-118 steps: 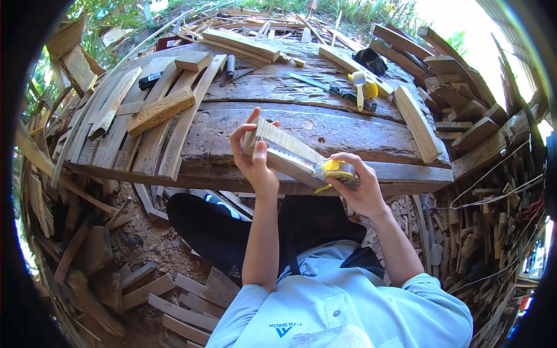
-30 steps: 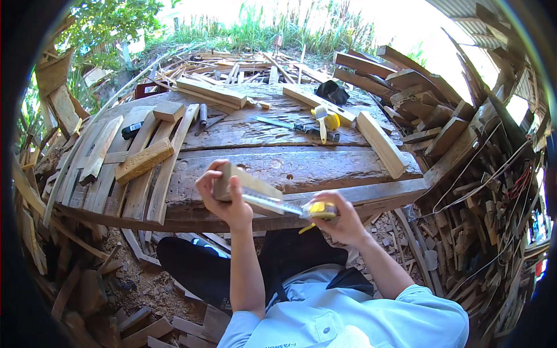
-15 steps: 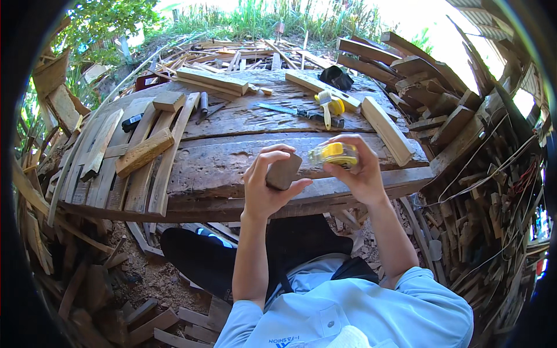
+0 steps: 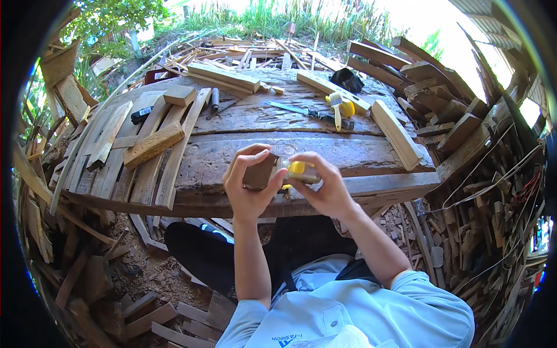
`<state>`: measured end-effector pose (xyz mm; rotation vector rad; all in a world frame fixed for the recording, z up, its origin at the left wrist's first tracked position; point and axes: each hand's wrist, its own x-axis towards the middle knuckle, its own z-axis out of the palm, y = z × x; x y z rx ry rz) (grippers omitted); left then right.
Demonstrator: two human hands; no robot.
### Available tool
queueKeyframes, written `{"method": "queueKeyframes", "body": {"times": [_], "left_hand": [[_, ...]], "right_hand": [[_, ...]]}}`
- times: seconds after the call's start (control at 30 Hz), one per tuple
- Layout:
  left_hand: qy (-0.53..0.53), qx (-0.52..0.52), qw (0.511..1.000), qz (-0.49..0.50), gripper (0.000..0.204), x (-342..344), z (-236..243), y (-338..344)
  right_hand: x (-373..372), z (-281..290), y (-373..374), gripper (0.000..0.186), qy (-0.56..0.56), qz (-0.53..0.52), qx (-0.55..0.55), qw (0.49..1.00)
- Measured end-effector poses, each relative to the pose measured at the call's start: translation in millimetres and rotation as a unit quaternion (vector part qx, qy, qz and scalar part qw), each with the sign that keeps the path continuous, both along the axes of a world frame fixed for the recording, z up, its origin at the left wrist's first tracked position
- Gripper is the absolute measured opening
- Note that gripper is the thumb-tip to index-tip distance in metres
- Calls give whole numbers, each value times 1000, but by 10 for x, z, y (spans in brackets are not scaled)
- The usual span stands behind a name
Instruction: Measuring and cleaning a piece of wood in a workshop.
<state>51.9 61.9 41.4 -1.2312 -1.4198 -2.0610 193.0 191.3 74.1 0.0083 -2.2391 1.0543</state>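
My left hand [image 4: 239, 188] is closed round a small brown wooden block [image 4: 259, 173], its thumb along the near side. In my right hand [image 4: 329, 191] is a clear and yellow tape measure [image 4: 309, 173], gripped between thumb and fingers. The tape measure's left end is up against the block or very close to it; the fingers hide the exact contact. Both hands are raised over the near edge of a worn, thick-planked workbench [image 4: 214, 159].
Left on the bench are wooden slats [image 4: 154, 174], a rough offcut [image 4: 154, 145] and a small black object [image 4: 141, 115]. Farther back lie a saw [image 4: 301, 111], a paintbrush [image 4: 336, 110] and a black cloth-like item [image 4: 347, 80]. A beam [image 4: 395, 134] lies right; scrap wood [image 4: 464, 214] is piled beyond.
My right hand has brought the tape measure left and slightly down to the block. My left hand has shifted a little left, turning the block. The bench things lie as before.
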Motion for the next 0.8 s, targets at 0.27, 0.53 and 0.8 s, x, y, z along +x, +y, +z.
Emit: {"method": "queueKeyframes", "body": {"times": [0.27,0.53,0.8], "left_hand": [[-18,-111,975,194,30,114,216,-254],[-33,-96,967,233,20,-241,21,-427],[-209,-22,958,194,15,-588,-405,-554]], "right_hand": [[-106,-432,97,39,-56,-25,76,995],[-243,-527,170,41,-82,-17,117,990],[-253,-669,312,39,-82,7,106,991]]}}
